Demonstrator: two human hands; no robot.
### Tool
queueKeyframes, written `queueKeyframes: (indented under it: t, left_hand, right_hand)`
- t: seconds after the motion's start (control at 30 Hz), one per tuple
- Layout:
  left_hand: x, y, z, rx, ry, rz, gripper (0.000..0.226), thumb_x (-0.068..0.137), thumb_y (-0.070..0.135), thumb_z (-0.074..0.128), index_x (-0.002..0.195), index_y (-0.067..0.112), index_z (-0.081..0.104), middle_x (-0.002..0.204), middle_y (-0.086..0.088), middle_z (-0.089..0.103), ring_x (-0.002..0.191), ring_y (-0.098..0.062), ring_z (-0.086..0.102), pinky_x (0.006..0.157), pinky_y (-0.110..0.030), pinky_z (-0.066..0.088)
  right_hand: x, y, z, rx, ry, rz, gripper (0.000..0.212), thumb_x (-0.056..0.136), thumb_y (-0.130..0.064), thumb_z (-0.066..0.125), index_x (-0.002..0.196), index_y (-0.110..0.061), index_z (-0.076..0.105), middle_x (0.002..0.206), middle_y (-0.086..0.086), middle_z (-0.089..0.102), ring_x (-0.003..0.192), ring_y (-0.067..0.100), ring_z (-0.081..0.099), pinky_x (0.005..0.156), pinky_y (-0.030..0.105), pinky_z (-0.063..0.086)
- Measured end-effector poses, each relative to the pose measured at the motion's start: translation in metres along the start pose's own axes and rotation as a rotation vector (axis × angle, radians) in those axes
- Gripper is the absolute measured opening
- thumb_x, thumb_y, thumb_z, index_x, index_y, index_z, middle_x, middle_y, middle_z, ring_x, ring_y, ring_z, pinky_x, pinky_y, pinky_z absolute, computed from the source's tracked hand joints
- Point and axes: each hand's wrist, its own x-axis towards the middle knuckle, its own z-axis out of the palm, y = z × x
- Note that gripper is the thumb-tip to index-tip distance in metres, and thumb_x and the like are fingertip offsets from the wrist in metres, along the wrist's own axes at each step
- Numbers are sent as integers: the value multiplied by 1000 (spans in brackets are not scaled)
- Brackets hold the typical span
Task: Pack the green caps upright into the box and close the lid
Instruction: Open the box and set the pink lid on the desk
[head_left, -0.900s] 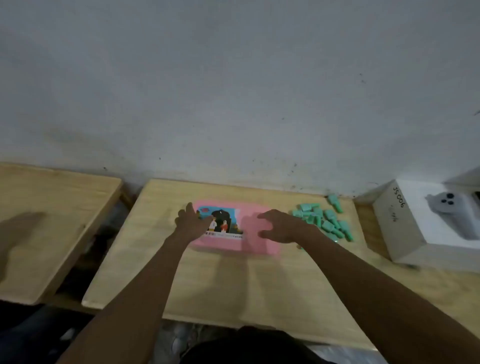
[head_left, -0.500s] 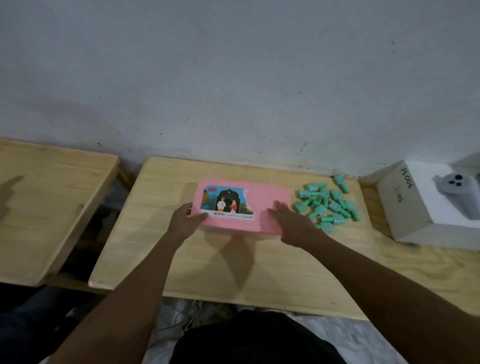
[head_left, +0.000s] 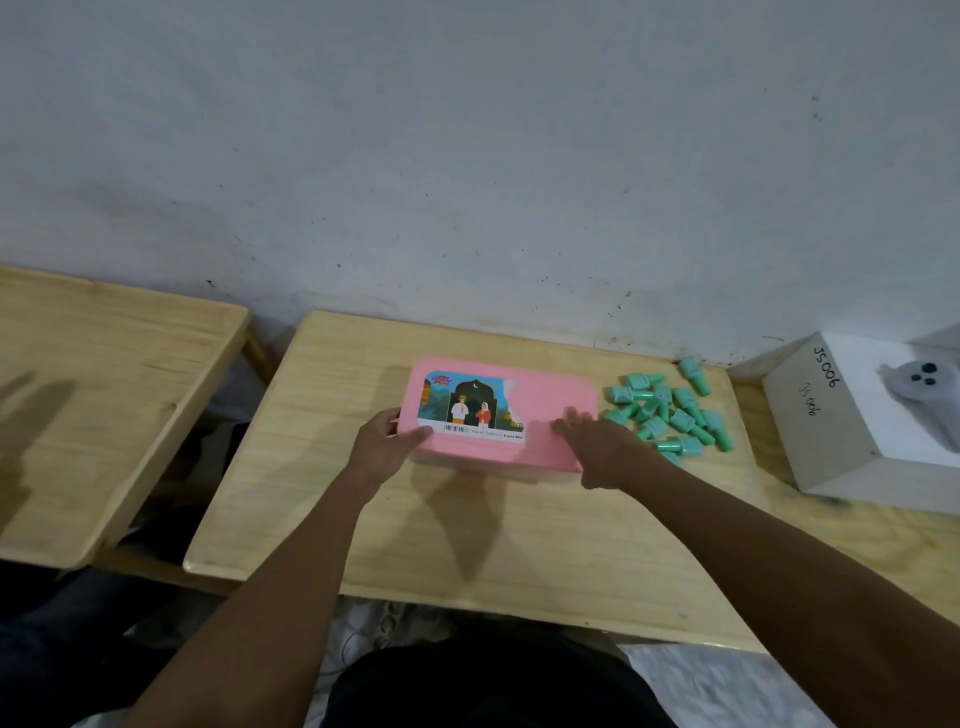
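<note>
Both hands slid nearer: left hand (head_left: 382, 444) fingers grip box (head_left: 550, 410) corner, right hand (head_left: 605, 449) fingers spread flat atop. Lifting the lid carelessly could scatter caps (head_left: 670, 413).

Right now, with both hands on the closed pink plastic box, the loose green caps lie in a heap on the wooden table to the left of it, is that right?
Not quite: the head view shows the heap of loose green caps lying on the wooden table to the right of the closed pink plastic box, beside the right hand. The left hand holds the box's other end.
</note>
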Motion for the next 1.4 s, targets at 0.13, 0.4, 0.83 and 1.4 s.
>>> queueKeyframes:
  t: [0.13, 0.4, 0.83, 1.4]
  left_hand:
    - [4, -6, -1, -39, -16, -17, 49, 77, 21, 77, 123, 11, 61, 113, -5, 70, 99, -19, 66, 82, -28, 51]
    - [-9, -15, -1, -78, -131, 24, 67, 64, 35, 86, 124, 27, 57, 116, 13, 68, 108, -4, 62, 85, -23, 50]
    - [-21, -28, 48, -230, 5, 46, 90, 53, 8, 92, 123, 21, 36, 119, 4, 59, 109, -4, 59, 85, -22, 55]
    - [-19, -20, 41, -191, -56, -81, 129, 45, 27, 95, 144, 29, 11, 135, -4, 46, 120, -18, 49, 101, -34, 46]
  right_hand:
    - [2, 9, -11, 64, -77, -44, 88, 74, -18, 78, 147, -16, 29, 147, 12, 38, 111, 28, 57, 89, 35, 52]
    - [11, 30, -45, 108, -204, -83, 80, 79, -39, 70, 148, -30, 32, 144, 1, 48, 121, 23, 50, 101, 34, 41]
    - [3, 26, -41, 153, -192, -85, 80, 79, -36, 71, 149, -28, 31, 143, 2, 49, 117, 22, 53, 90, 26, 41]
    - [-3, 55, -76, 401, -39, -42, 48, 85, -24, 61, 133, -31, 55, 131, -6, 58, 108, 13, 55, 90, 28, 42]
